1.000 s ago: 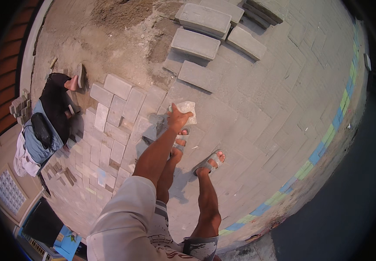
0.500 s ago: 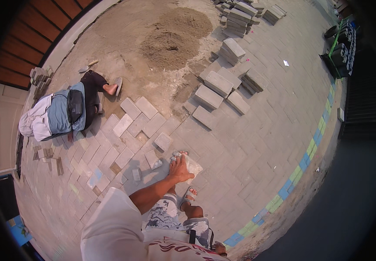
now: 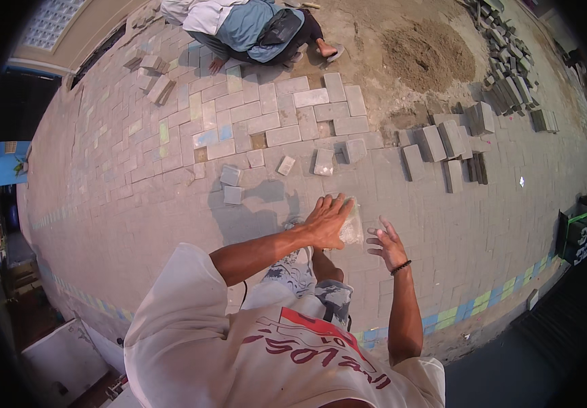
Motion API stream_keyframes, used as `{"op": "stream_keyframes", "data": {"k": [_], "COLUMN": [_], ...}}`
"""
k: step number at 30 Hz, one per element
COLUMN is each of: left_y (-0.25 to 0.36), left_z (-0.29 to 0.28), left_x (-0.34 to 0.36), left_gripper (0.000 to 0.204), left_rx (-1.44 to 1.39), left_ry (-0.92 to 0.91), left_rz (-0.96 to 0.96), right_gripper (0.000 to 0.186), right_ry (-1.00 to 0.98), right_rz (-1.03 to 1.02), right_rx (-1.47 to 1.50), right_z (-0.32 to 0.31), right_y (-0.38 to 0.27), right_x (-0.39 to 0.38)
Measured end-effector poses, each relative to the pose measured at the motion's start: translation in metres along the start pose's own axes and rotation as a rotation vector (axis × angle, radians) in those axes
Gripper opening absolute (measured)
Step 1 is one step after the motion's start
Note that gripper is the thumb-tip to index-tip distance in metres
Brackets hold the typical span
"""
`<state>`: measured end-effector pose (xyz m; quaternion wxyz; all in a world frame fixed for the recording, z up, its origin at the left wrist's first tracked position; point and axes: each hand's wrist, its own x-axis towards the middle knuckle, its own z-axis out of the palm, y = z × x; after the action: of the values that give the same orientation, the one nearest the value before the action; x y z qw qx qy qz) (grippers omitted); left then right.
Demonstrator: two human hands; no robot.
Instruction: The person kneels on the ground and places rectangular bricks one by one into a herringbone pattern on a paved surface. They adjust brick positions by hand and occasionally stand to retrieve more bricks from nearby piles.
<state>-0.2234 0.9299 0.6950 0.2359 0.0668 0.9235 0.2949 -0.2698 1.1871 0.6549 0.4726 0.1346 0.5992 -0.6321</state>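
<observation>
My left hand [image 3: 327, 221] grips a pale paving block [image 3: 352, 230], its fingers spread over the block's near-left side, above the paving in front of my legs. To the right of the block hangs my right hand [image 3: 390, 246], a dark bracelet at its wrist, fingers apart and nothing in them. Beyond my hands, a small cut paver [image 3: 324, 162] and a squarish paver [image 3: 355, 151] lie on the laid surface. Further left are a small paver piece [image 3: 286, 165] and two block pieces [image 3: 231, 175] close together.
A co-worker [image 3: 252, 30] crouches low at the far edge of the pavers [image 3: 283, 136], where small gaps show. A sand heap [image 3: 429, 54] lies at the back right. Loose blocks [image 3: 433, 144] and a larger block pile [image 3: 511, 88] are on the right. A green-framed cart [image 3: 579, 234] stands far right.
The view has turned, so the co-worker and sand now appear higher and further right. My right hand has risen from beside my waist toward the block. My left hand still holds the block.
</observation>
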Motion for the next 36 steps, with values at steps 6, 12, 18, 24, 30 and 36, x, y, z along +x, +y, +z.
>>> {"op": "stream_keyframes", "data": {"k": [6, 12, 18, 24, 30, 36], "left_y": [-0.057, -0.155, -0.292, -0.431, -0.523, -0.603], "left_z": [0.018, 0.036, 0.046, 0.018, -0.051, -0.04], "left_x": [-0.139, -0.282, -0.414, -0.526, -0.549, -0.495], "left_gripper": [0.111, 0.116, 0.116, 0.111, 0.095, 0.095], "left_rx": [-0.142, -0.214, -0.127, -0.598, -1.871, -2.109], "left_ry": [0.079, 0.128, 0.203, 0.511, 0.472, 0.775], "left_rz": [-0.055, -0.212, -0.176, -0.613, -0.838, -0.505], "right_gripper": [0.091, 0.069, 0.059, 0.056, 0.064, 0.063], "right_ry": [-0.477, -0.57, -0.51, -0.336, -0.377, -0.256], "right_rz": [0.285, 0.412, 0.328, 0.24, 0.159, 0.137], "right_rx": [-0.308, -0.366, -0.254, 0.008, 0.358, 0.44], "right_z": [0.137, 0.304, 0.476, 0.641, 0.741, 0.805], "right_y": [0.031, 0.106, 0.188, 0.212, 0.192, 0.181], "right_x": [0.059, 0.081, 0.095, 0.097, 0.152, 0.204]}}
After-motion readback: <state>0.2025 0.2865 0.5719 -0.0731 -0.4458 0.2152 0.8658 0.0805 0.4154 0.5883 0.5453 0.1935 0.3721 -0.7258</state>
